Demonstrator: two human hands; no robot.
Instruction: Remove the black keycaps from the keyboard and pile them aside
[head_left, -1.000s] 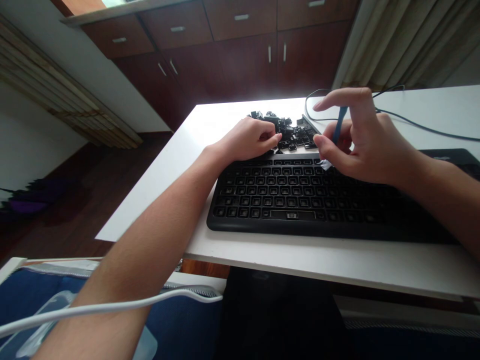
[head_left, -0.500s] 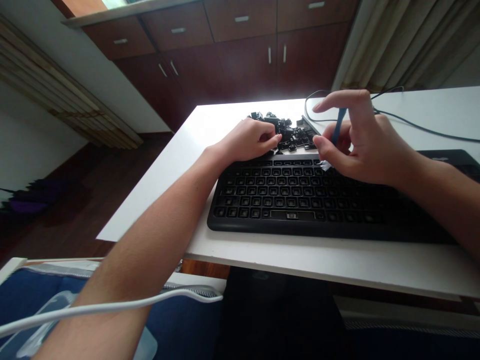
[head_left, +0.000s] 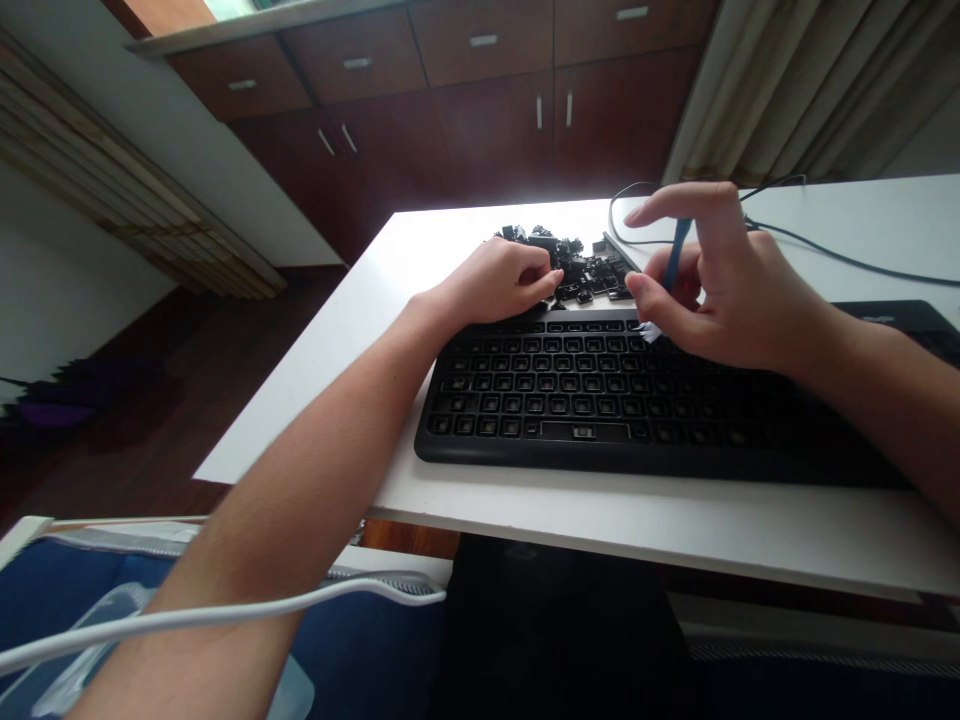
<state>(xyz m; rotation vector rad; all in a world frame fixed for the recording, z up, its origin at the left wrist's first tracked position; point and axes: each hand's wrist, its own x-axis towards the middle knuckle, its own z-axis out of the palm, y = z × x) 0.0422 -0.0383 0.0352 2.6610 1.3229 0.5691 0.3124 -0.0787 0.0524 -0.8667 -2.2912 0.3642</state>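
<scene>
A black keyboard (head_left: 517,452) with its keycaps off lies on the white table, its square key sockets bare. My right hand (head_left: 739,290) is closed around a small brush (head_left: 679,255) with a blue handle. The white bristles point down and touch or hover just over the keyboard's top row. My right index finger is bent and raised off the handle. At the keyboard's far left corner rests my left hand (head_left: 502,278), fingers curled and thumb near the index finger; what it may hold is hidden. Loose black keycaps (head_left: 589,278) are heaped beside it.
The white table (head_left: 300,400) has its near edge below the keyboard. A thin black cable (head_left: 847,248) runs behind my right hand. A white cord (head_left: 225,612) crosses my left forearm at lower left, over blue fabric (head_left: 382,650). Wooden cabinets (head_left: 480,130) stand beyond.
</scene>
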